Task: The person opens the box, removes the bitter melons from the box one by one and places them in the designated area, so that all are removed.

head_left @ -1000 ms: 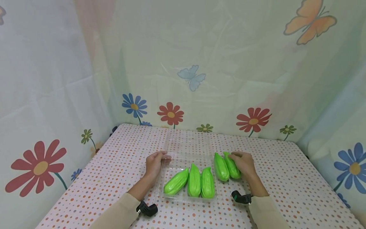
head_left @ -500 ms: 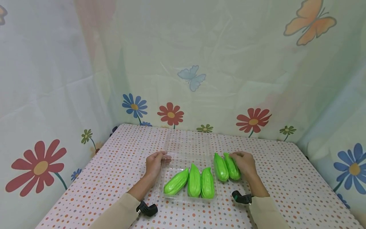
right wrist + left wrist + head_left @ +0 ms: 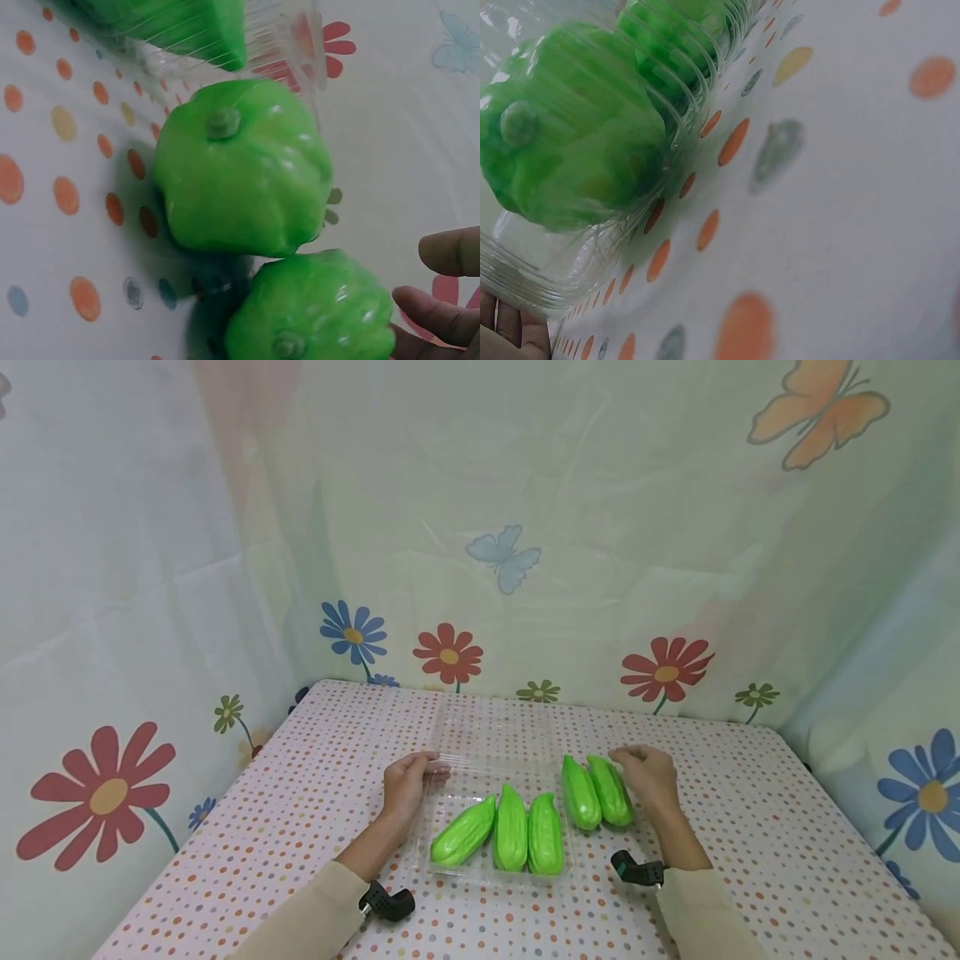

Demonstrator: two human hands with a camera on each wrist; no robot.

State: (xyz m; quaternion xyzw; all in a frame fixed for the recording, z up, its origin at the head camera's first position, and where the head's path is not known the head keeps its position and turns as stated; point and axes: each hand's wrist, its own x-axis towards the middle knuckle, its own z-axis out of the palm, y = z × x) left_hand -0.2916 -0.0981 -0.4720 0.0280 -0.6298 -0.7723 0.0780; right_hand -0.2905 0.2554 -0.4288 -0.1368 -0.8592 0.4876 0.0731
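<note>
A clear plastic tray (image 3: 495,768) on the dotted tablecloth holds three shiny green gourds (image 3: 511,828) side by side. My left hand (image 3: 407,781) grips the tray's far left rim, and its fingertips (image 3: 510,330) show under the tray wall (image 3: 525,277). Two more green gourds (image 3: 580,793) (image 3: 610,790) lie on the cloth just right of the tray. My right hand (image 3: 645,772) hovers beside the right one with relaxed fingers (image 3: 450,251), holding nothing. Both loose gourds (image 3: 240,165) (image 3: 315,315) show close up in the right wrist view.
The tray's clear lid (image 3: 495,731) lies open flat behind it. Flowered curtain walls (image 3: 480,568) enclose the table at the back and on both sides. Bare dotted cloth (image 3: 750,827) stretches to the right and at the left (image 3: 300,793).
My right hand has come off the rightmost gourd and lifted slightly toward the back. Both loose gourds stay put. The left hand has not moved.
</note>
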